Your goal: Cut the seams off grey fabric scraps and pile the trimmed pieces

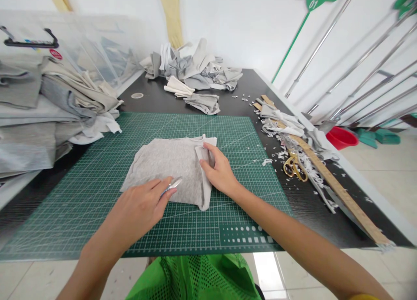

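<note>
A light grey piece of cloth [169,159] lies on the green cutting mat [241,143], its right edge folded over. My left hand [143,204] is closed around a small shiny tool [174,185], whose metal tip points up and right over the cloth's lower middle. My right hand [218,167] pinches the folded right edge of the cloth between thumb and fingers.
Folded grey cloths [26,117] are stacked at the left by a clear plastic box [120,35]. A pile of cloth pieces [198,65] sits at the back. Gold-handled scissors [295,167], a wooden ruler [335,185] and white scraps lie along the right side.
</note>
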A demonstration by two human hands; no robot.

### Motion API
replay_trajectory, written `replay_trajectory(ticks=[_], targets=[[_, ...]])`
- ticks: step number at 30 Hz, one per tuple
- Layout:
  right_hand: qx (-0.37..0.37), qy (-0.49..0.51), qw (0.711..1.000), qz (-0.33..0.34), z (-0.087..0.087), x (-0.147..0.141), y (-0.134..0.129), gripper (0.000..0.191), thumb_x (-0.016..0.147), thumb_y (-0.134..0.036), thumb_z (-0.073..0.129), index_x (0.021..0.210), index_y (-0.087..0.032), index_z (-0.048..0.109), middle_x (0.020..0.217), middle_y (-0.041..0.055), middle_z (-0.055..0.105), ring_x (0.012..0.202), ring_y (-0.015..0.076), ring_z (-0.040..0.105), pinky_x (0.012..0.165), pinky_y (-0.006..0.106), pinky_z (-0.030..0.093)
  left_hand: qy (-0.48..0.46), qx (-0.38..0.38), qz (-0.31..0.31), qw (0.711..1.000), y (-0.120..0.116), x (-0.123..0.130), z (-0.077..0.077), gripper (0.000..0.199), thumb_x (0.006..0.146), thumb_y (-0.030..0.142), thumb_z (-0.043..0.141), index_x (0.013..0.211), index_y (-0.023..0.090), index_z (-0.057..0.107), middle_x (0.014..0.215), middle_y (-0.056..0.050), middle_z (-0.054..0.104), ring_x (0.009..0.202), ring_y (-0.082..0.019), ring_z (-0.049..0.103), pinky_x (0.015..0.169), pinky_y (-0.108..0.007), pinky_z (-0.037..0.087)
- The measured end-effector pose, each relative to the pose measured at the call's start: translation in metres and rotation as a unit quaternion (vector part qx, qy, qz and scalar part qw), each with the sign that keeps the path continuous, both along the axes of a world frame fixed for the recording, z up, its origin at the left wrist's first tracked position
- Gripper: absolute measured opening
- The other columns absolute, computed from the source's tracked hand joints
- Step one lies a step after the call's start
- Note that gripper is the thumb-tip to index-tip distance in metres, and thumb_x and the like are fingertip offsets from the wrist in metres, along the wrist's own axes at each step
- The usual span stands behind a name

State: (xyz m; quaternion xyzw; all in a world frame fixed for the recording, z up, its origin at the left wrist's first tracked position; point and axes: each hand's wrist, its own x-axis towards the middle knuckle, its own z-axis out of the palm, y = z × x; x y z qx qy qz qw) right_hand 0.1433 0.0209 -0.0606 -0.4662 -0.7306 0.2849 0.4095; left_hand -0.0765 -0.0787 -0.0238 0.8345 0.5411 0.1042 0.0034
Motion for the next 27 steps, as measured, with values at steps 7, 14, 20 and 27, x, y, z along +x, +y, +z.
replay_trajectory(ticks=[7, 14, 20, 27], targets=[[0.003, 0.001, 1.000, 0.001, 0.000, -0.001, 0.001, 0.047, 0.084, -0.020, 0.054, 0.131, -0.021, 0.049, 0.135, 0.0098, 0.055, 0.126, 0.0234, 0.051, 0.110, 0.049, 0.038, 0.007, 0.055, 0.012, 0.998, 0.005, -0.003, 0.008, 0.034, 0.100, 0.038, 0.041, 0.123, 0.017, 0.055, 0.101, -0.009, 0.070, 0.084, -0.025, 0.069, 0.074, -0.040, 0.054], [0.007, 0.000, 1.000, 0.001, -0.002, 0.000, 0.001, 0.048, 0.084, -0.020, 0.054, 0.132, -0.021, 0.048, 0.136, 0.0096, 0.055, 0.126, 0.0237, 0.051, 0.110, 0.049, 0.038, 0.026, 0.012, -0.006, 1.000, 0.014, 0.009, 0.008, 0.036, 0.101, 0.037, 0.038, 0.123, 0.015, 0.056, 0.099, -0.010, 0.070, 0.085, -0.025, 0.068, 0.075, -0.040, 0.054], [0.011, -0.002, 1.000, 0.004, -0.001, 0.000, 0.000, 0.049, 0.084, -0.019, 0.054, 0.132, -0.020, 0.048, 0.135, 0.0105, 0.055, 0.126, 0.0231, 0.051, 0.111, 0.047, 0.038, -0.014, 0.003, -0.077, 0.997, 0.003, 0.025, 0.011, 0.034, 0.101, 0.038, 0.040, 0.127, 0.019, 0.053, 0.101, -0.008, 0.070, 0.081, -0.022, 0.068, 0.071, -0.037, 0.054], [0.006, -0.001, 1.000, 0.001, -0.001, 0.000, 0.000, 0.048, 0.084, -0.019, 0.053, 0.132, -0.020, 0.048, 0.135, 0.0102, 0.055, 0.126, 0.0229, 0.051, 0.111, 0.046, 0.038, 0.030, -0.014, -0.040, 0.999, 0.011, 0.035, 0.009, 0.036, 0.102, 0.035, 0.035, 0.120, 0.014, 0.058, 0.092, -0.010, 0.070, 0.077, -0.025, 0.069, 0.065, -0.039, 0.054]])
